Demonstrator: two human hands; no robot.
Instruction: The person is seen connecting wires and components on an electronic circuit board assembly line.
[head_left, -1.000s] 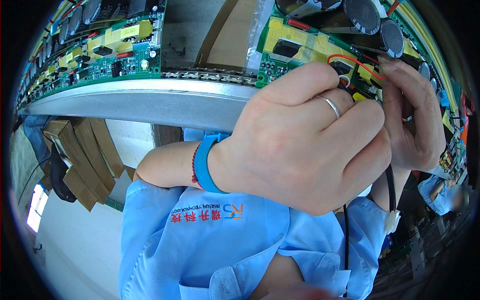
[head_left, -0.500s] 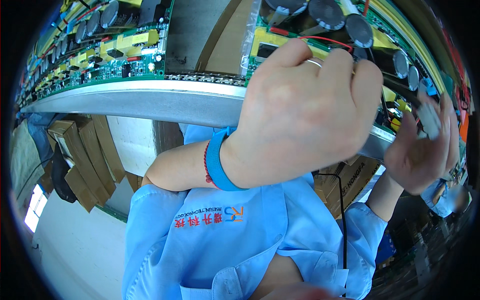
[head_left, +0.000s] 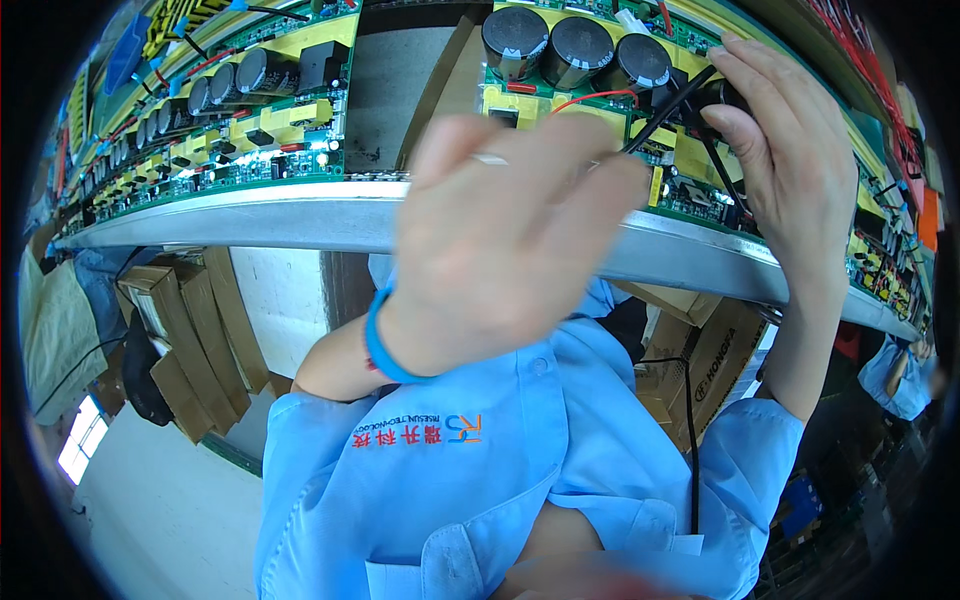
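A green circuit board [head_left: 693, 211] lies in front of me at the right, with round black capacitors [head_left: 578, 52], yellow parts and a thin red wire [head_left: 600, 96]. Over it a black cable [head_left: 668, 110] stretches between my two hands. My left hand [head_left: 510, 240], wearing a blue wristband, is blurred, its fingers curled around the cable's lower end. The fingertips of my right hand [head_left: 800, 150] pinch near the upper end, thumb toward the board. Another black strand [head_left: 722, 165] hangs below that thumb. My left hand hides the board's near left corner.
A metal rail [head_left: 690, 255] runs along the near edge of the boards. Another populated circuit board [head_left: 250, 170] stands at the left, past a gap. Red wires [head_left: 850, 70] hang at the far right. Cardboard boxes [head_left: 180, 330] are below left; another person [head_left: 900, 380] is at right.
My left hand has moved left and down, away from the capacitors. My right hand has come in from the right over the board; the white piece near its fingers no longer shows.
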